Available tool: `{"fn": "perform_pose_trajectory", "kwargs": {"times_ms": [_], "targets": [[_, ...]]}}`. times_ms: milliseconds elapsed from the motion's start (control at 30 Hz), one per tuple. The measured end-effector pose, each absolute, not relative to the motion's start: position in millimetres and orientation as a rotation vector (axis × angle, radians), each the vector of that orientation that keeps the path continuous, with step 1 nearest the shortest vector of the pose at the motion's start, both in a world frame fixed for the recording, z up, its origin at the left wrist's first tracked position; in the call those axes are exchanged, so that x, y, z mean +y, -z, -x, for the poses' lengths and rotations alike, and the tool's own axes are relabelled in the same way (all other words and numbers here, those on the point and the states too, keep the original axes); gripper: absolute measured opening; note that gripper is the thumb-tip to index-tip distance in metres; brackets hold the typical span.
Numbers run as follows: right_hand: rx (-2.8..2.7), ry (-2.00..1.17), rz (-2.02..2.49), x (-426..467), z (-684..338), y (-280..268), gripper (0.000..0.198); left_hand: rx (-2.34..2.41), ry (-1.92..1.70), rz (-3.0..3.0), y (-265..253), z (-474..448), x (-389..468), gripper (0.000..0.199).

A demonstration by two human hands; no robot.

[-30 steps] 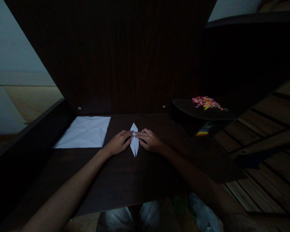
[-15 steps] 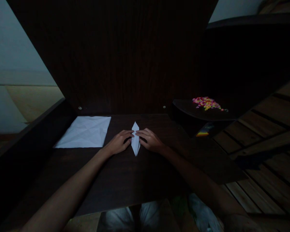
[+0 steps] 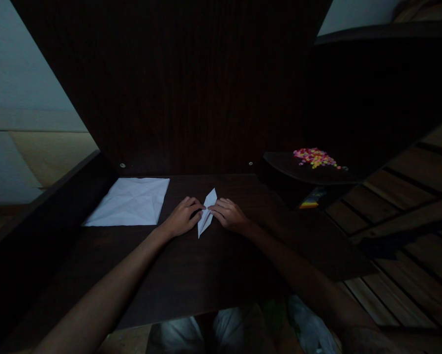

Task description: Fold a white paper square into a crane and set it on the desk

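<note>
A narrow piece of folded white paper (image 3: pixel 210 198), pointed at both ends, lies on the dark desk in front of me, its far tip tilted to the right. My left hand (image 3: pixel 186 215) grips its left edge, thumb and fingertips against the paper. From the other side my right hand (image 3: pixel 229 214) holds the right edge, fingertips resting near the middle and partly covering it. A slit or fold line runs along the nearer half of the paper.
A stack of creased white paper sheets (image 3: pixel 130 202) lies on the left of the desk (image 3: pixel 176 275). To the right, a curved shelf (image 3: pixel 279 163) bears a heap of small colourful pieces (image 3: pixel 316 158). A dark side board (image 3: pixel 51 196) borders the left.
The folded paper has turned clockwise, its far tip swinging right and its near tip left. Both hands stay at its sides, with fingers slightly shifted.
</note>
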State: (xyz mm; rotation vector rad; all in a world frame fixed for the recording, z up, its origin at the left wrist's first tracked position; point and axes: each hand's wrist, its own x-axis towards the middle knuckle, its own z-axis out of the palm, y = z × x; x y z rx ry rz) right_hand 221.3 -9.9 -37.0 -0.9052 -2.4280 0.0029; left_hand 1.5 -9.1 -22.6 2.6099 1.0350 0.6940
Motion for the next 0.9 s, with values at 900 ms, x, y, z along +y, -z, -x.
{"fn": "perform_pose_trajectory", "kwargs": {"times_ms": [900], "targets": [[-2.063,0.051,0.728,-15,-215,31,0.021,0.881,-1.109,-1.262,35,-25,-6,0.055]]}}
